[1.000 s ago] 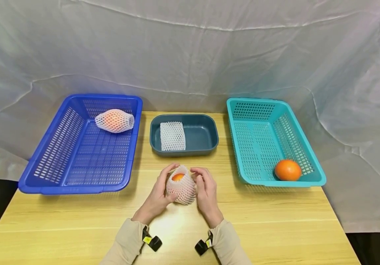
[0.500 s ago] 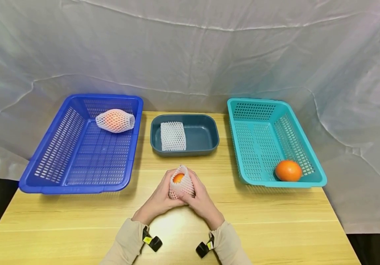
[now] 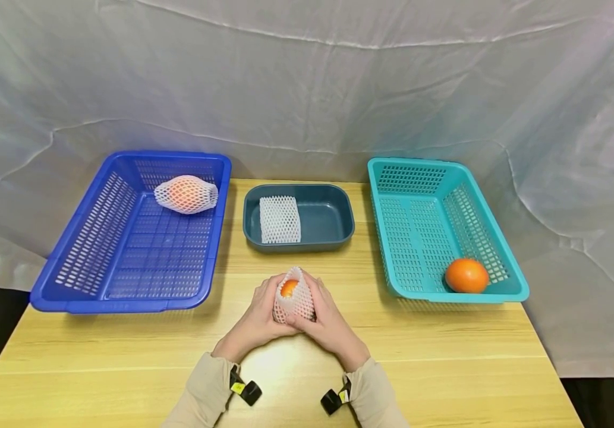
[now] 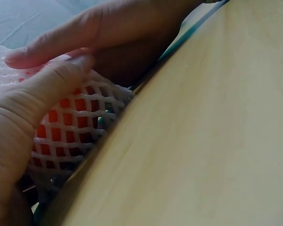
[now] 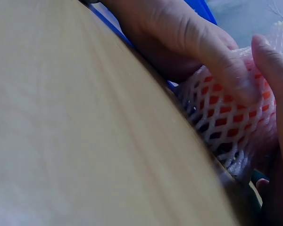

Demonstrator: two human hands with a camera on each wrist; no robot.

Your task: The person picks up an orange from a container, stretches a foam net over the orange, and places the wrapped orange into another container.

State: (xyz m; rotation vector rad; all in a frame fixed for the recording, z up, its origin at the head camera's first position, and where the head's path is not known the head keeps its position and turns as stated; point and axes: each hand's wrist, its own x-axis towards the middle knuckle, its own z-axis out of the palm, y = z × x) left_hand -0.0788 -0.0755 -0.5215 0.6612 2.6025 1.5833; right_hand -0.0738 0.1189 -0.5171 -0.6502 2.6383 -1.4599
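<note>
An orange (image 3: 288, 288), sleeved in a white foam net (image 3: 300, 304), stands on the table in front of me. The net's upper end gapes, and bare orange skin shows through it. From the left my left hand (image 3: 255, 321) grips the netted fruit, its thumb across the near side in the left wrist view. My right hand (image 3: 330, 326) holds it from the right, its thumb lying on the mesh (image 5: 226, 117). Both thumbs nearly meet at the front. The fingers behind the fruit are mostly hidden. Near the wood, the lower mesh spreads loosely.
A blue basket (image 3: 125, 306) at left contains a netted fruit (image 3: 185, 194). Behind my hands, a dark teal tray (image 3: 328, 217) holds a flat foam net (image 3: 279, 220). At right, a turquoise basket (image 3: 411, 238) holds a bare orange (image 3: 466, 275). A grey curtain hangs behind.
My right hand, loose beside the net a second ago, has closed in and now grips it, thumb across the front. The left thumb has shifted too. Over the last half second little moved.
</note>
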